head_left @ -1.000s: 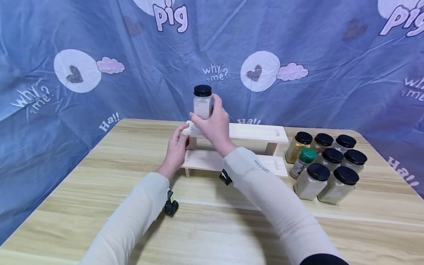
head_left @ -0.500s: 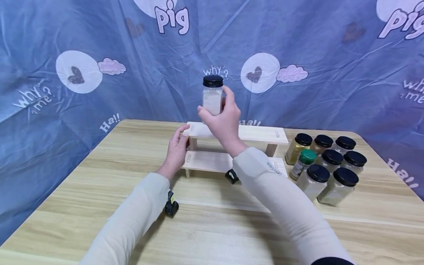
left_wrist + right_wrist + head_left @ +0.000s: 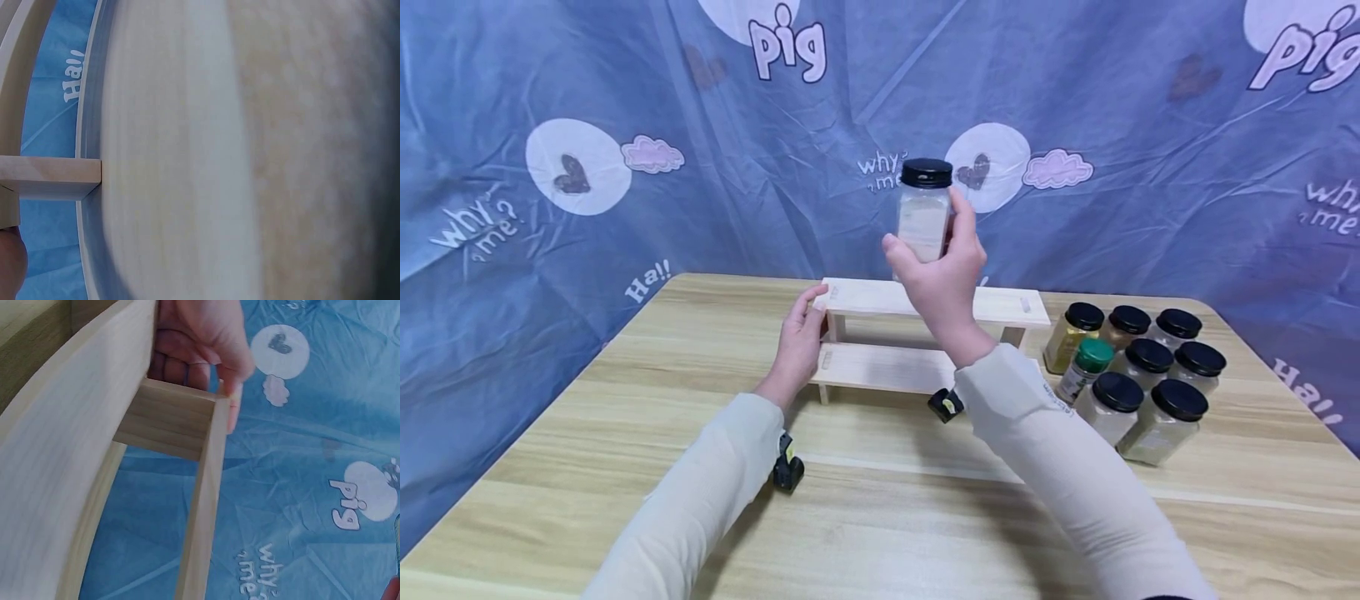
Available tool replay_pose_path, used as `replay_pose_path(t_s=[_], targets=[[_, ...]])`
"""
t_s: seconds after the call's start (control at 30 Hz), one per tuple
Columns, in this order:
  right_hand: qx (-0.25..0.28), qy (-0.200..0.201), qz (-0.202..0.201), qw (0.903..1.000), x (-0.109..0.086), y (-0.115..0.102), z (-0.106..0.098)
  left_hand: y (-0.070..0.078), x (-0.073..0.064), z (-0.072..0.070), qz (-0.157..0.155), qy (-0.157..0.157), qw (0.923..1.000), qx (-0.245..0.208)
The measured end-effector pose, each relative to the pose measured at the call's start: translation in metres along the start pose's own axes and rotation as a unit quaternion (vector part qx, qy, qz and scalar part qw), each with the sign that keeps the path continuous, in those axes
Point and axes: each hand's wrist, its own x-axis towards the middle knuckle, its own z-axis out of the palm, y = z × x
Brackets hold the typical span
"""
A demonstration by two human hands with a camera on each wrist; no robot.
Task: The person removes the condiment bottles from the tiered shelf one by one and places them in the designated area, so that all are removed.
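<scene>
In the head view my right hand (image 3: 943,292) grips a clear spice jar (image 3: 922,223) with a black lid and pale powder inside. Fingers and thumb wrap its lower part, and it is raised above the top board of a two-tier wooden shelf rack (image 3: 880,367). My left hand (image 3: 797,342) holds the rack's left end at the upper board. The right wrist view shows that left hand (image 3: 209,337) with its thumb and fingertips pinching the upper corner of the rack (image 3: 203,500). Only a fingertip (image 3: 9,265) by the rack's wooden parts shows in the left wrist view.
Right of the rack, several black-lidded spice jars (image 3: 1163,425) stand close together on the wooden table (image 3: 865,517). Among them is a smaller bottle with a green cap (image 3: 1086,367). A printed blue cloth (image 3: 760,183) hangs behind the table.
My right hand has lifted the spice jar from near the rack's upper left end, moving it up, rightward and nearer the camera. My left hand stays on the rack.
</scene>
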Motion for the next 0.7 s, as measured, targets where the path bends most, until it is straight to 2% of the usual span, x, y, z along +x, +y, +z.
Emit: replay_pose_path(t_s=[0.2, 0.43, 0.7], targets=[[0.008, 0.024, -0.009, 0.9996, 0.005, 0.001, -0.013, 0.001, -0.001, 0.0, 0.002, -0.001, 1.0, 0.0], [0.04, 0.056, 0.003, 0.9976, 0.011, -0.003, -0.028, 0.002, 0.0, -0.002, 0.01, -0.002, 0.9999, 0.005], [0.047, 0.054, 0.009, 0.9974, 0.012, -0.006, -0.05, 0.001, 0.0, -0.002, 0.0, -0.004, 0.9999, 0.015]])
